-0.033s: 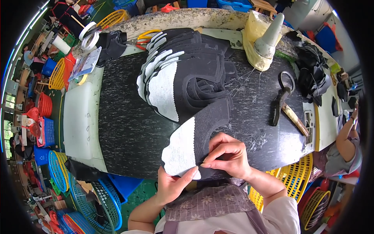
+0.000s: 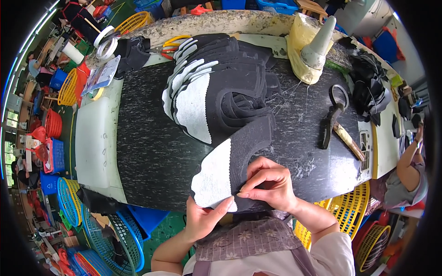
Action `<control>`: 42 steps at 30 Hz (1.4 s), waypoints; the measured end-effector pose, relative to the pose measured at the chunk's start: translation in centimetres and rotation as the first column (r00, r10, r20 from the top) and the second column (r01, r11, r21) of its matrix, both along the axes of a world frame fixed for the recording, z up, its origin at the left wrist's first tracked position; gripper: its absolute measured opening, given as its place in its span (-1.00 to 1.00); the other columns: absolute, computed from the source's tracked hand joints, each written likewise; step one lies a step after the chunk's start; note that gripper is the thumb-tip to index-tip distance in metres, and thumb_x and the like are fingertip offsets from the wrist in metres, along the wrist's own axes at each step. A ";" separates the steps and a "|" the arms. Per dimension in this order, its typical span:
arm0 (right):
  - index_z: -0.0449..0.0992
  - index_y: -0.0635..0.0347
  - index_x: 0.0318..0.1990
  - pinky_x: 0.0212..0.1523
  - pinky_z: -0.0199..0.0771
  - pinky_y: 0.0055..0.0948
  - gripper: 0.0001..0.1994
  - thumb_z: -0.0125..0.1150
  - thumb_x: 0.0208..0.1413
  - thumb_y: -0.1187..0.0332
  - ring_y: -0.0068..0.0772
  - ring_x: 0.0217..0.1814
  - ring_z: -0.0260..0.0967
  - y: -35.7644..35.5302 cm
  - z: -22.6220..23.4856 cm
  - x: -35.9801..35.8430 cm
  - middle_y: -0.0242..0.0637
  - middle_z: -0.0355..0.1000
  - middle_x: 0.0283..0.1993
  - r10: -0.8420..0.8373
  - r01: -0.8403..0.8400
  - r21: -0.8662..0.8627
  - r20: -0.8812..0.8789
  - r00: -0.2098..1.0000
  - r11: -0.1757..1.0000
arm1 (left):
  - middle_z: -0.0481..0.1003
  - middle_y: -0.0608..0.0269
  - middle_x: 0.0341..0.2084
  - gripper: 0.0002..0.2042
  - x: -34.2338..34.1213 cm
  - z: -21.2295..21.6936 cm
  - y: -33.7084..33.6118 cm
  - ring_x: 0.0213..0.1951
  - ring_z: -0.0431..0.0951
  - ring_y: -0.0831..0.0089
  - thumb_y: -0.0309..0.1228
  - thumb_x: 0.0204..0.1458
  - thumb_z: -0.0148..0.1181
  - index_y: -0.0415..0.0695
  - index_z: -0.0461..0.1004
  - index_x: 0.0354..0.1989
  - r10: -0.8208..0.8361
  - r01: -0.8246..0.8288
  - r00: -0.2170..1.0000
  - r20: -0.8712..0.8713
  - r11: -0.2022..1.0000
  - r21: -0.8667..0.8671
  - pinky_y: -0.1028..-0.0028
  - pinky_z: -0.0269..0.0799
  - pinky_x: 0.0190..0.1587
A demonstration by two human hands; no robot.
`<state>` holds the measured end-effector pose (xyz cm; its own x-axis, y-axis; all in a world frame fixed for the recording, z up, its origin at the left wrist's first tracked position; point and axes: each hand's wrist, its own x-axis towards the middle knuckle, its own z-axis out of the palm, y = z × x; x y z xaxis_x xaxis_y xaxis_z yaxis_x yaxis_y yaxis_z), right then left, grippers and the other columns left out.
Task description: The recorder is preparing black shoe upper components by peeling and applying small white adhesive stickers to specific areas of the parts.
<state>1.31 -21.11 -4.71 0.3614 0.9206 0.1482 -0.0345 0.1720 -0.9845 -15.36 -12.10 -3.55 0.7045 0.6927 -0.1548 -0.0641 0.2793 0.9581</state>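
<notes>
A curved black fabric piece with a white wavy-edged backing patch (image 2: 212, 177) lies at the near edge of the dark worktop. My left hand (image 2: 205, 216) grips its lower corner, thumb on top of the white patch and fingers underneath. My right hand (image 2: 269, 184) pinches the black part beside the patch's zigzag edge, thumb against forefinger. Beyond my hands rests a fanned stack of similar black pieces (image 2: 244, 76) with white patches; the held piece's far end reaches up against it. Whether anything small sits in the right pinch is hidden.
Right of the stack lie a hammer (image 2: 347, 140) and a metal ring tool (image 2: 340, 97). A pale cone (image 2: 319, 43) of thread stands on yellow wrapping at the back. Orange-handled scissors (image 2: 171, 44) lie behind the stack. Baskets (image 2: 124, 239) flank the table; another person (image 2: 407, 179) sits at right.
</notes>
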 end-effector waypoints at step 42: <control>0.52 0.35 -0.36 -0.19 0.52 -0.58 -0.86 0.24 -0.12 0.71 -0.55 -0.26 0.46 2.2 1.2 -2.2 -0.26 0.45 -0.30 0.114 -0.132 -0.104 -0.166 0.980 0.986 | 0.56 0.19 -0.48 -0.84 -1.9 -1.1 4.4 -0.40 0.56 0.54 -0.65 -0.12 0.26 -0.35 0.52 -0.31 -0.068 0.070 0.997 0.041 0.996 -0.057 0.57 0.48 -0.35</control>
<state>-0.86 -18.86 -3.56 0.2551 0.9669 -0.0106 -0.2063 0.0438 -0.9775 -17.27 -7.73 -4.61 0.7565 0.6329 -0.1650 -0.0796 0.3395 0.9372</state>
